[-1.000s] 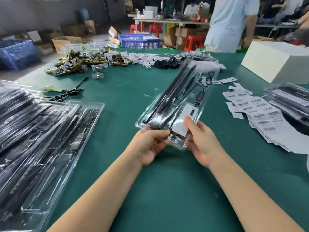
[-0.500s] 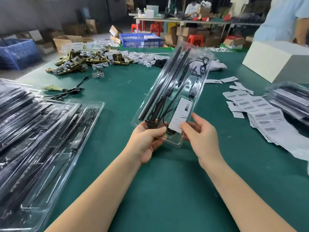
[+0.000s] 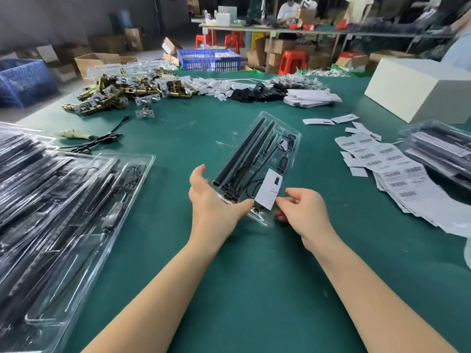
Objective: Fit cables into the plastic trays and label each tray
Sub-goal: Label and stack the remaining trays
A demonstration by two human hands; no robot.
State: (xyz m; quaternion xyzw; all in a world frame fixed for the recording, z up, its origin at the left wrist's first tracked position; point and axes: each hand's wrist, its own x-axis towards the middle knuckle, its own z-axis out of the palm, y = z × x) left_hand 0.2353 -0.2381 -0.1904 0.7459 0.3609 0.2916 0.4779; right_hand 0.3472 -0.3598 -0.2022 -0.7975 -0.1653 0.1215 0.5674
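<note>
Head view: two hands, left hand (image 3: pixel 214 200) and right hand (image 3: pixel 303 212), one clear tray (image 3: pixel 257 164).

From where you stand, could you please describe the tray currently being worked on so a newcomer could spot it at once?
On the green table, look at the middle, between the stack of filled trays on the left and the barcode label sheets on the right. There the clear plastic tray lies alone, its near end between both hands. Unlike the stacked trays, it is single and shows a white label.
</note>
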